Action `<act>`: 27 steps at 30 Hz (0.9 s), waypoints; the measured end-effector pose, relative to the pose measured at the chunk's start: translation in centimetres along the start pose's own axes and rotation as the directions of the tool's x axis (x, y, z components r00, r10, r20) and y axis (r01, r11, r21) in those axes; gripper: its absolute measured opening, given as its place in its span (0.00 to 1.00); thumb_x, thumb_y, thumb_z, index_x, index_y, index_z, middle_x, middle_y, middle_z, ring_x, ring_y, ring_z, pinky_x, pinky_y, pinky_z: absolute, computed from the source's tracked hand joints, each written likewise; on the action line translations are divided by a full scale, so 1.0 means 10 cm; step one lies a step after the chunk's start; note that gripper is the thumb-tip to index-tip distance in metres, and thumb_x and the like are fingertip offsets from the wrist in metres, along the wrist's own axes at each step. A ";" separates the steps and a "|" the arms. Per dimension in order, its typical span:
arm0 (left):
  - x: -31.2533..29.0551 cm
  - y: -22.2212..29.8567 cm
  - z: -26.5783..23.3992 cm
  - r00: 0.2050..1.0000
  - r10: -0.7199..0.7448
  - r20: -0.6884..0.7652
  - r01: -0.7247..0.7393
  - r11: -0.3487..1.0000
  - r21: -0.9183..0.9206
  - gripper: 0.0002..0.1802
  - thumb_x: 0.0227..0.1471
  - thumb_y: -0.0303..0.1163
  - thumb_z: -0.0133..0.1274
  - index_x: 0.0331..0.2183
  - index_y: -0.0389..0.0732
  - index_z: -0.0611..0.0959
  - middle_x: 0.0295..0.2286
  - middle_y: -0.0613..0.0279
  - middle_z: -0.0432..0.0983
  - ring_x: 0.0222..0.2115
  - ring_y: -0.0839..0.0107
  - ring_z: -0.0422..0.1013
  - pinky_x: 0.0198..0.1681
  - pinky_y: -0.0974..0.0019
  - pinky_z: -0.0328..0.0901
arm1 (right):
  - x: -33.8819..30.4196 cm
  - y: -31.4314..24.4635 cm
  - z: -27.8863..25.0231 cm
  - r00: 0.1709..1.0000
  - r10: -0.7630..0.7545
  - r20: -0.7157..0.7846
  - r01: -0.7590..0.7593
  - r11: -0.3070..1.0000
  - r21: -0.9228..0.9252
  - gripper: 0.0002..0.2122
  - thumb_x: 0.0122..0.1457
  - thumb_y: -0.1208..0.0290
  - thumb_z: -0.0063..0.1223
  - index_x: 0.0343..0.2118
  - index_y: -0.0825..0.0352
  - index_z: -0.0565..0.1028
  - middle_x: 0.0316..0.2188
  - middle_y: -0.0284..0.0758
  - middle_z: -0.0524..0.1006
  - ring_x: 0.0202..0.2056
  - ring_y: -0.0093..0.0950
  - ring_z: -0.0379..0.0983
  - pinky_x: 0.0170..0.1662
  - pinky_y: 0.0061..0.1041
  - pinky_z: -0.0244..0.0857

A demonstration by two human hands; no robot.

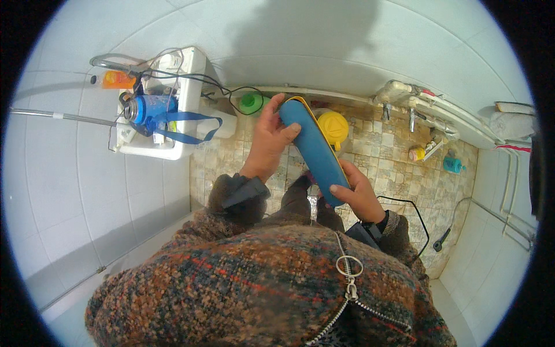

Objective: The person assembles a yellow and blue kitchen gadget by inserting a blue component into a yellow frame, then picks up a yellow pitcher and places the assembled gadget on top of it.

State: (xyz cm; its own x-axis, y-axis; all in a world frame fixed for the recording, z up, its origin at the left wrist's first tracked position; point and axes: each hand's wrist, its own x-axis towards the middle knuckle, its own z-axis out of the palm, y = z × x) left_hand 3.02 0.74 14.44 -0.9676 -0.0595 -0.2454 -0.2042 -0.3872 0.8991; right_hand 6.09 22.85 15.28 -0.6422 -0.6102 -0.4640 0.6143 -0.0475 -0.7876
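Observation:
A long, rounded blue case (315,151) with a yellow edge is held between my two hands, slanting from upper left to lower right. My left hand (270,139) grips its far end, thumb on the blue face and fingers behind. At the near end my right hand (359,195) is closed on it, with the thumb on top and the other fingers partly hidden underneath. What the case holds, if anything, does not show. Just beyond it, lower down, is a container with a round yellow lid (333,128), partly covered by the case.
To the left, a white washbasin (186,110) carries a blue flask (151,109) with a strap, an orange bottle (118,80) and black cables. A green container (250,103) stands by the wall. Taps (411,113), a teal bottle (454,165) and a hanging shower head (438,245) are right.

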 end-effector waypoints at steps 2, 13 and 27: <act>0.00 -0.03 0.05 1.000 0.013 -0.024 -0.012 0.999 0.032 0.43 0.42 0.28 0.58 0.56 0.40 0.53 0.43 0.57 0.64 0.41 0.70 0.64 0.44 0.68 0.62 | 0.01 0.04 0.04 0.996 -0.052 -0.074 0.041 0.988 -0.150 0.30 0.48 0.66 0.56 0.52 0.70 0.58 0.44 0.37 0.67 0.43 0.25 0.65 0.47 0.25 0.60; 0.06 -0.16 0.17 1.000 0.015 -0.001 -0.014 0.957 0.288 0.49 0.37 0.29 0.59 0.58 0.46 0.50 0.47 0.54 0.58 0.43 0.66 0.62 0.46 0.65 0.61 | 0.11 0.25 0.19 0.969 -0.247 -0.025 0.224 0.911 -0.347 0.36 0.48 0.59 0.57 0.56 0.67 0.51 0.47 0.40 0.65 0.45 0.29 0.65 0.47 0.28 0.60; -0.05 0.03 0.38 0.977 0.028 0.212 -0.131 0.861 0.491 0.44 0.35 0.24 0.51 0.56 0.45 0.55 0.49 0.60 0.58 0.46 0.70 0.59 0.50 0.68 0.56 | 0.21 0.47 0.16 0.999 -0.031 0.043 0.015 0.946 0.323 0.22 0.62 0.65 0.37 0.57 0.65 0.52 0.44 0.30 0.67 0.44 0.21 0.64 0.47 0.25 0.61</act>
State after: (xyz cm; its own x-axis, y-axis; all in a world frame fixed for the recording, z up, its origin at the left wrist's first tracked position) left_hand 2.92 4.11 16.24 -0.9824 0.1262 -0.1379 -0.1220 0.1258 0.9845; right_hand 8.31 20.07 11.24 -0.6405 -0.6421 -0.4213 0.7195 -0.3100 -0.6215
